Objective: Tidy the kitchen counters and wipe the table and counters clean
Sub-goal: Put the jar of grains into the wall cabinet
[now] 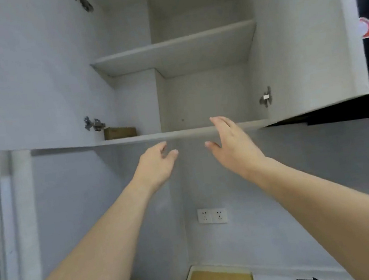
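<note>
Both hands are reaching up toward the open wall cabinet (185, 133). The right hand (231, 143), fingers spread and empty, is crossing its bottom-shelf edge; the left hand (158, 162), loosely open and empty, is hanging just below. A small brown box (119, 132) is sitting at the shelf's left end, nearer the left hand.

Both bare forearms reach up and forward from the bottom corners, converging toward the middle; the left hand (157, 164) is raised with its back to the camera, fingers loosely bent and slightly spread, thumb out toward the right, nothing in its grip; the right hand (232, 144) sits a little higher, near it but apart, fingers straight and close together pointing up and left, thumb angled out toward the left hand, holding nothing; both wrists run nearly straight with their forearms; no sleeves show.
</note>
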Available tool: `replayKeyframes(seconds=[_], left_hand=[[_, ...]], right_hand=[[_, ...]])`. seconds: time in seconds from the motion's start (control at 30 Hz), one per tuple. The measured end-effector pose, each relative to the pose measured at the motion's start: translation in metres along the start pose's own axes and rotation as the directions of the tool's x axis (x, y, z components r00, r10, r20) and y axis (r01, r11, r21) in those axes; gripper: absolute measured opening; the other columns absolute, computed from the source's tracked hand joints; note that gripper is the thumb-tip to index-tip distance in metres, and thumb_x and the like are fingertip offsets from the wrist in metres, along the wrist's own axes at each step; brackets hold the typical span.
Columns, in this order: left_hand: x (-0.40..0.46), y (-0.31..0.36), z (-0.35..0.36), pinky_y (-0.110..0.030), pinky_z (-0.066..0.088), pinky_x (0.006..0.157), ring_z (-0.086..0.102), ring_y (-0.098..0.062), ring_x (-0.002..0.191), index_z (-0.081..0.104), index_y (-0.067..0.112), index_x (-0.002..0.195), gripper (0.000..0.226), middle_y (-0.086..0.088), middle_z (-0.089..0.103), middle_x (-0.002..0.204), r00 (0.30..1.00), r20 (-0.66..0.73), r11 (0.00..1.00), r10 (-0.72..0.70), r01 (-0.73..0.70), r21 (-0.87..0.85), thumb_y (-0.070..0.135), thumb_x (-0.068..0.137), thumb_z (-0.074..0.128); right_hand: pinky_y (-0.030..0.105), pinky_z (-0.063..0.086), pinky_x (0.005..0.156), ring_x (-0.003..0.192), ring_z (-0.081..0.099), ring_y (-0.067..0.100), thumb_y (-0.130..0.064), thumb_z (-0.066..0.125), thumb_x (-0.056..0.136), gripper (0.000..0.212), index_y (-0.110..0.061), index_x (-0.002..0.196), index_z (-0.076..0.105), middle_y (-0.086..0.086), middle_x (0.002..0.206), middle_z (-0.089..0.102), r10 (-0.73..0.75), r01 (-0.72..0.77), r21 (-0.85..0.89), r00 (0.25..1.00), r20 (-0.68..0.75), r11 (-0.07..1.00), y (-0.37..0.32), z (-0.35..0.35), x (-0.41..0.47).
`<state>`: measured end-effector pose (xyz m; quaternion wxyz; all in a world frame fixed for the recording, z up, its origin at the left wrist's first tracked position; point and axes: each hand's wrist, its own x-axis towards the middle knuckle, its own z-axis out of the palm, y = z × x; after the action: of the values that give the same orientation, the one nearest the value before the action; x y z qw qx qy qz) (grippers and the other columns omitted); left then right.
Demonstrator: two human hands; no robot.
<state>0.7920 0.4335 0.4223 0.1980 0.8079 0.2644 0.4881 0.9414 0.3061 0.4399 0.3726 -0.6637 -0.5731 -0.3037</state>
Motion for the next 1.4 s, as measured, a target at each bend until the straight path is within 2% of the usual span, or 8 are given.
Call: replayKeyframes(seconds=[0.37, 0.47, 0.6, 0.77, 0.9, 1.03, 1.2, 1.4], left_hand=[[-0.040, -0.181, 0.043, -0.034, 0.035, 0.110, 0.042, -0.024, 0.134, 0.035, 0.008, 0.147, 0.063, -0.009, 0.042, 0.149, 0.944, 0.102, 0.946, -0.315, 0.302, 0.120, 0.033, 0.094, 0.059], [-0.053, -0.227, 0.065, -0.034, 0.035, 0.109, 0.041, -0.024, 0.135, 0.031, 0.011, 0.149, 0.068, -0.009, 0.039, 0.151, 0.913, 0.139, 0.921, -0.384, 0.369, 0.122, 0.033, 0.092, 0.061], [-0.077, -0.300, 0.104, -0.036, 0.035, 0.110, 0.039, -0.020, 0.136, 0.025, 0.019, 0.151, 0.081, -0.003, 0.035, 0.153, 0.828, 0.213, 0.854, -0.518, 0.514, 0.079, 0.035, 0.086, 0.070], [-0.111, -0.382, 0.160, -0.038, 0.036, 0.110, 0.038, -0.022, 0.137, 0.020, 0.018, 0.153, 0.095, -0.004, 0.032, 0.155, 0.721, 0.287, 0.776, -0.630, 0.602, 0.189, 0.044, 0.079, 0.074], [-0.130, -0.422, 0.215, -0.039, 0.034, 0.111, 0.034, -0.022, 0.139, 0.016, 0.017, 0.153, 0.101, -0.005, 0.029, 0.155, 0.651, 0.367, 0.743, -0.665, 0.628, 0.233, 0.047, 0.077, 0.075], [-0.151, -0.463, 0.267, -0.042, 0.033, 0.112, 0.034, -0.021, 0.140, 0.014, 0.021, 0.153, 0.109, -0.002, 0.027, 0.157, 0.567, 0.470, 0.707, -0.677, 0.679, 0.200, 0.050, 0.070, 0.077], [-0.168, -0.503, 0.306, -0.041, 0.040, 0.106, 0.045, -0.019, 0.130, 0.031, 0.034, 0.146, 0.091, 0.010, 0.044, 0.145, 0.520, 0.532, 0.679, -0.668, 0.718, 0.152, 0.050, 0.069, 0.076], [-0.167, -0.527, 0.326, -0.031, 0.042, 0.102, 0.053, -0.009, 0.119, 0.044, 0.038, 0.132, 0.083, 0.018, 0.060, 0.124, 0.495, 0.605, 0.631, -0.623, 0.776, 0.015, 0.048, 0.057, 0.079]], right_hand=[[0.029, 0.020, 0.113, 0.142, 0.026, 0.023, -0.028, 0.058, 0.094, 0.068, -0.007, 0.149, 0.024, 0.011, 0.154, 0.027, 0.157, -0.227, 0.083, 0.853, 0.498, 0.970, 0.029, 0.186, -0.070], [0.027, 0.024, 0.109, 0.139, 0.030, 0.024, -0.026, 0.059, 0.093, 0.067, -0.008, 0.147, 0.025, 0.011, 0.152, 0.030, 0.152, -0.283, 0.112, 0.760, 0.632, 0.952, 0.040, 0.226, -0.087], [0.028, 0.029, 0.106, 0.136, 0.036, 0.025, -0.027, 0.064, 0.090, 0.082, -0.013, 0.152, 0.011, 0.009, 0.151, 0.032, 0.187, -0.415, 0.091, 0.582, 0.791, 0.905, 0.066, 0.298, -0.119], [0.031, 0.029, 0.108, 0.141, 0.029, 0.024, -0.030, 0.068, 0.087, 0.097, -0.017, 0.153, -0.002, 0.009, 0.157, 0.022, 0.231, -0.535, 0.033, 0.417, 0.879, 0.844, 0.103, 0.389, -0.168], [0.034, 0.028, 0.110, 0.143, 0.025, 0.025, -0.024, 0.070, 0.087, 0.099, -0.018, 0.153, -0.004, 0.009, 0.158, 0.020, 0.266, -0.658, 0.009, 0.318, 0.910, 0.753, 0.139, 0.445, -0.205], [0.036, 0.029, 0.112, 0.144, 0.024, 0.025, -0.033, 0.071, 0.084, 0.101, -0.018, 0.154, 0.000, 0.006, 0.159, 0.018, 0.269, -0.691, -0.049, 0.215, 0.939, 0.722, 0.171, 0.500, -0.239], [0.035, 0.030, 0.111, 0.143, 0.026, 0.022, -0.031, 0.072, 0.084, 0.093, -0.019, 0.153, 0.010, 0.002, 0.157, 0.024, 0.188, -0.704, -0.012, 0.173, 0.967, 0.710, 0.193, 0.554, -0.271], [0.031, 0.030, 0.106, 0.135, 0.037, 0.015, -0.025, 0.075, 0.081, 0.071, -0.026, 0.142, 0.037, -0.008, 0.145, 0.044, 0.096, -0.741, 0.131, 0.256, 0.962, 0.659, 0.213, 0.590, -0.278]])
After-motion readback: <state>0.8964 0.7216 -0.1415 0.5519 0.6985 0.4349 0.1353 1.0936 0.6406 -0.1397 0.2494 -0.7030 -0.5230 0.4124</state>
